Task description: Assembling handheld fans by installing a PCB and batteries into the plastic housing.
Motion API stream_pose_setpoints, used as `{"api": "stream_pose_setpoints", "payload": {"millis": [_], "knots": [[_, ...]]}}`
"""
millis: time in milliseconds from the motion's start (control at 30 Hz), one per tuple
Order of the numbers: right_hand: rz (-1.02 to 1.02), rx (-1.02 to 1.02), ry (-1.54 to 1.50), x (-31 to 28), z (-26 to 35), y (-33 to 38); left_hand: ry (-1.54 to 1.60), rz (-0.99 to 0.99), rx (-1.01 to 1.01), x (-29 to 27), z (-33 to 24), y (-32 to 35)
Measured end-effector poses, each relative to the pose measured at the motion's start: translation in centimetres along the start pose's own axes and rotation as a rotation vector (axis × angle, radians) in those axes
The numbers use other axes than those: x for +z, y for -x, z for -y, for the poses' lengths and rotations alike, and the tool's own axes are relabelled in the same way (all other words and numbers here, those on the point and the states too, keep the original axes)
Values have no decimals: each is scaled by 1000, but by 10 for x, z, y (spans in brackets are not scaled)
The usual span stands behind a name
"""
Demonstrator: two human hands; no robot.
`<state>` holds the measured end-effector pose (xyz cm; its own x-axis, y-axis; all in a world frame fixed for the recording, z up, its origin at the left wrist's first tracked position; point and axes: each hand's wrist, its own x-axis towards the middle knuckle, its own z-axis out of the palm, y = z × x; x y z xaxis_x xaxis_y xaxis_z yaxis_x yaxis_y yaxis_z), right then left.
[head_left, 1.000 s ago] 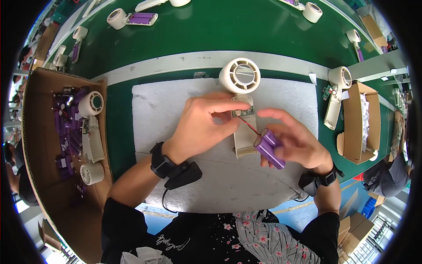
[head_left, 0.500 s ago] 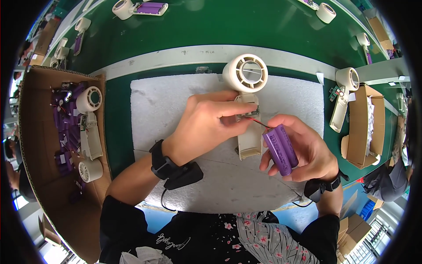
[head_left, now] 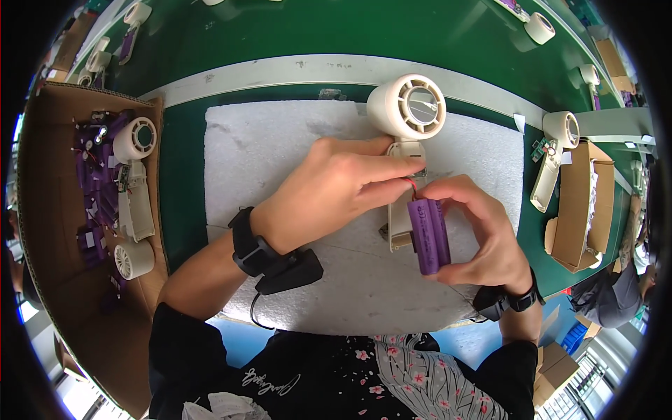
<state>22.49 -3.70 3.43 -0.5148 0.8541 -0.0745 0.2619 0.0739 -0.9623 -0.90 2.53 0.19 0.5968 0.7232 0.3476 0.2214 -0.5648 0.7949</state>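
A cream handheld fan with an opened handle lies on a white foam board in front of me. My left hand is closed around the upper handle, fingertips pressed near the small circuit board there, which they mostly cover. From beneath those fingers, red wires run to a purple battery pack of two joined cells. My right hand grips this pack between thumb and fingers, upright over the lower handle's right side. Part of the handle shell shows behind the pack.
At the left stands a cardboard box holding purple battery packs and cream fan parts. Another opened fan lies on the right beside a small carton. A pale rail crosses the green table behind the foam.
My right hand has turned the battery pack more upright and brought it left, over the handle. The fan and left hand appear slightly farther right in view.
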Motion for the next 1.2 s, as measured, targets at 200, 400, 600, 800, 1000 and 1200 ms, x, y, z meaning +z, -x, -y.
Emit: {"api": "stream_pose_setpoints", "payload": {"millis": [200,400,600,800,1000,1200], "knots": [[-115,-120,204,19,-3,-5,11,30,15,-3,1,0],[-172,-159,290,22,-4,-3,21,45,-9,-4,-3,-1],[-162,-188,354,20,-2,-2,25,57,-10,-5,-2,-1],[-187,-218,406,18,-2,0,49,56,-7,-3,-1,-1],[-172,-236,452,17,-3,2,61,52,-18,-3,0,-1],[-146,-198,519,20,2,3,100,42,-65,-3,0,0]]}}
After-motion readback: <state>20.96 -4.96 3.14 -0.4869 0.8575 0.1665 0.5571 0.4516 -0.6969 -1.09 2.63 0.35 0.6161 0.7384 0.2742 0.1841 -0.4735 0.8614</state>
